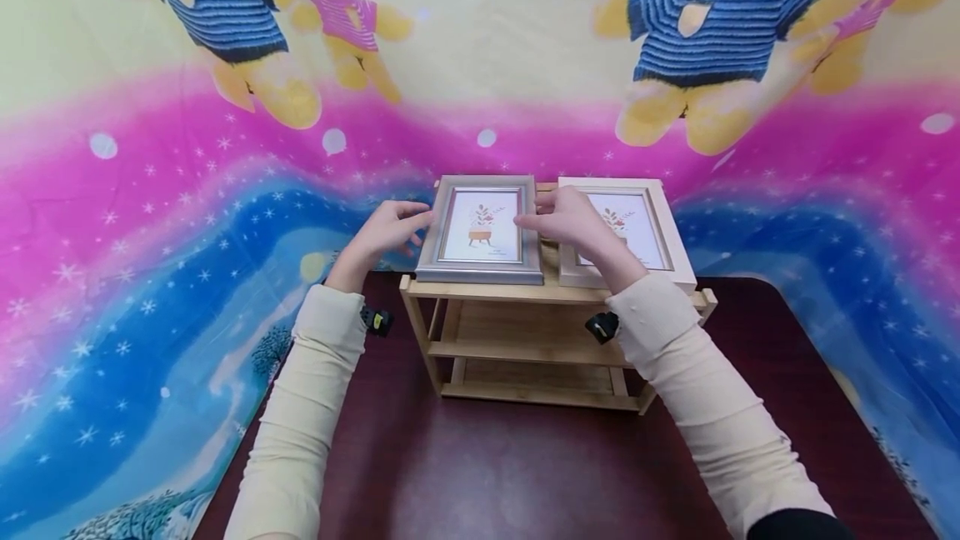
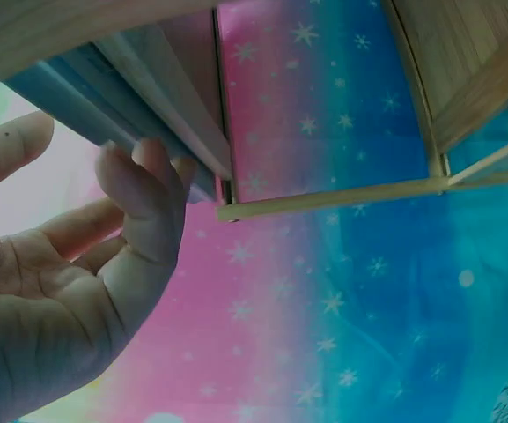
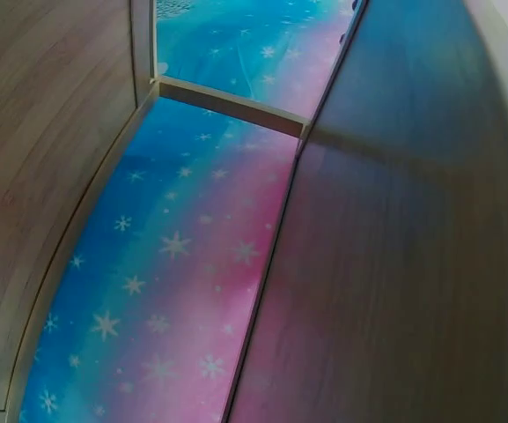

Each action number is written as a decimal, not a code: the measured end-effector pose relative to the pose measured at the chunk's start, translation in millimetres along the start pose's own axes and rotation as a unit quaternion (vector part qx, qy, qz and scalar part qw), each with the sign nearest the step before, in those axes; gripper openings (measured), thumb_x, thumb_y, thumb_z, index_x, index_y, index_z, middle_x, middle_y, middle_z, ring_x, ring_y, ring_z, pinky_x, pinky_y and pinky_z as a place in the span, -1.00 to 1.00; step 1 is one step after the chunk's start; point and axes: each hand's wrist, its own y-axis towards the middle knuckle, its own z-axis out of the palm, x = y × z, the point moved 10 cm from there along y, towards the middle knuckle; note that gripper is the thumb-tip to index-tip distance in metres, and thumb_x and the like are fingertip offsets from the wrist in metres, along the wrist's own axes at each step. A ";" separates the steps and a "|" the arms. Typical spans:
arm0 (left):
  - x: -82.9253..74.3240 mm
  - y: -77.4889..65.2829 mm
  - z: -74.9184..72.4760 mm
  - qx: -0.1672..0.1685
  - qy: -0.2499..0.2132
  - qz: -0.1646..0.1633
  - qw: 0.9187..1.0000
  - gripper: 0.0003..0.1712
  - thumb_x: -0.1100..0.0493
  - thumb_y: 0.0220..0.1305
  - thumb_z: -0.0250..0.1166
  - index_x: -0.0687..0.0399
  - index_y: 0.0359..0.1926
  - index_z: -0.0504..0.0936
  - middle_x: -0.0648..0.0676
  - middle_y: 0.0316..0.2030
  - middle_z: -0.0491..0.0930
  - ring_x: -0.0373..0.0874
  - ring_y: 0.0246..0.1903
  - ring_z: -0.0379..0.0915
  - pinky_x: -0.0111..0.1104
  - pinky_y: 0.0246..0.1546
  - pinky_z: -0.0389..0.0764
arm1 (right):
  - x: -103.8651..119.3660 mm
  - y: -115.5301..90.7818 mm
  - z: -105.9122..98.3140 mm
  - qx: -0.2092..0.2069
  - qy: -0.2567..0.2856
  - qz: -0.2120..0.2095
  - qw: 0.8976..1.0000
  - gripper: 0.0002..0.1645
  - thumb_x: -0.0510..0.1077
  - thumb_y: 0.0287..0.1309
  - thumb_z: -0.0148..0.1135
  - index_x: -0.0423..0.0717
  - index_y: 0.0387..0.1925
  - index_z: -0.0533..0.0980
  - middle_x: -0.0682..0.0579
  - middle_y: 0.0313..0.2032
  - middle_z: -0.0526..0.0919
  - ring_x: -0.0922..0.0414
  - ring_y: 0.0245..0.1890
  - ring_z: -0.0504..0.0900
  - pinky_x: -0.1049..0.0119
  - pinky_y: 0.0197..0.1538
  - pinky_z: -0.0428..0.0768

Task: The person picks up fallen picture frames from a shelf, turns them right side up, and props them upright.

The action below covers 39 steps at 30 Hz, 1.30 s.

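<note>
On the rack's top shelf lies a silver picture frame (image 1: 529, 250) with a potted-plant print inside. My left hand (image 1: 390, 232) is at its left edge; in the left wrist view the left hand (image 2: 77, 256) has loosely bent fingers with fingertips close to the frame's edge (image 2: 86, 97). Over the silver frame's right side reaches my right hand (image 1: 566, 217), its thumb extended onto the border and the other fingers near the gap between frames. A white picture frame (image 1: 678, 261) with a similar print sits to the right, partly covered by my right hand and forearm.
The light wooden rack (image 1: 517, 350) has lower shelves beneath the frames and stands on a dark red table (image 1: 495, 473). Behind it hangs a colourful cloth (image 1: 480, 40) with bears and snowflakes. In the right wrist view, wooden shelf boards (image 3: 51, 159) fill much of the picture.
</note>
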 end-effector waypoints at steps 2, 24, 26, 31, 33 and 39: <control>1.1 1.2 2.0 0.009 -0.012 -0.005 1.000 -0.39 0.02 0.33 0.04 0.19 0.31 0.22 0.23 -0.04 0.43 0.02 -0.30 0.42 -0.37 -0.46 0.55 | 2.2 1.2 0.7 -0.005 -0.004 -0.012 1.000 -0.50 -0.10 0.03 0.25 -0.35 -0.03 0.47 -0.19 -0.13 0.58 -0.01 -0.08 0.52 0.19 -0.02 0.47; -0.6 0.6 3.3 0.031 -0.059 0.080 0.995 -0.36 0.19 0.30 0.10 0.15 0.35 0.11 0.23 0.06 0.38 -0.10 -0.47 0.30 -0.39 -0.46 0.44 | 1.9 -2.7 0.3 -0.034 -0.008 -0.056 0.998 -0.58 -0.39 -0.16 0.22 -0.38 -0.14 0.48 -0.26 -0.14 0.54 -0.06 -0.03 0.53 0.16 -0.02 0.49; -1.6 0.0 2.9 0.027 -0.065 0.089 0.994 -0.36 0.20 0.30 0.10 0.16 0.35 0.11 0.23 0.08 0.37 -0.10 -0.47 0.31 -0.38 -0.46 0.44 | 0.0 -3.8 -1.4 -0.036 0.007 -0.052 0.998 -0.35 -0.37 -0.15 0.25 -0.31 0.11 0.41 -0.23 0.05 0.49 -0.07 0.00 0.51 0.15 0.03 0.47; -4.8 -1.5 1.8 0.017 -0.073 0.109 0.991 -0.36 0.22 0.30 0.09 0.17 0.35 0.10 0.20 -0.12 0.40 0.00 -0.40 0.32 -0.41 -0.49 0.46 | -3.7 -5.1 -3.6 -0.038 0.035 -0.042 0.998 -0.27 -0.35 -0.13 0.27 -0.23 0.20 0.34 -0.20 0.08 0.47 -0.06 -0.01 0.53 0.17 0.01 0.49; -6.7 -2.6 1.6 0.015 -0.076 0.119 0.990 -0.36 0.23 0.30 0.09 0.17 0.35 0.09 0.19 -0.16 0.40 0.03 -0.39 0.31 -0.43 -0.50 0.45 | -4.7 -5.2 -5.1 -0.042 0.042 -0.038 0.998 -0.26 -0.35 -0.13 0.28 -0.25 0.20 0.33 -0.21 0.10 0.45 -0.07 0.02 0.50 0.17 0.04 0.47; -12.6 -7.5 0.2 0.006 -0.087 0.145 0.985 -0.37 0.26 0.30 0.08 0.18 0.35 0.11 0.26 -0.09 0.43 -0.16 -0.39 0.36 -0.45 -0.50 0.45 | -7.4 -4.9 -7.1 -0.047 0.067 -0.035 0.996 -0.22 -0.34 -0.14 0.30 -0.26 0.22 0.30 -0.20 0.13 0.43 -0.08 0.04 0.48 0.16 0.06 0.44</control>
